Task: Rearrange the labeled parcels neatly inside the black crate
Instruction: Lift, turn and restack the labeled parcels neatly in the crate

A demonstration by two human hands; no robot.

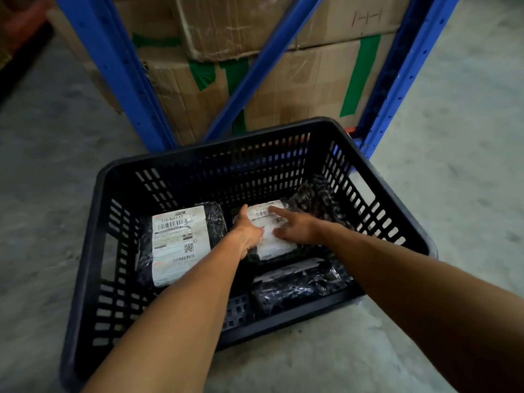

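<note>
- Black crate (377, 177) on the concrete floor (467, 137), slotted walls, 4 black-wrapped parcels inside.
- Your left hand (248, 232) grips the left edge of the middle parcel (272, 242), fingers curled on it; your right hand (297, 228) lies flat on its white label, fingers spread.
- Left-wall parcel (181, 245): big label "310-BAL17", barcode, QR.
- Near-edge parcel (297, 285): glossy wrap, label tilted.
- Far-right-corner parcel (314, 199): no label visible.
</note>
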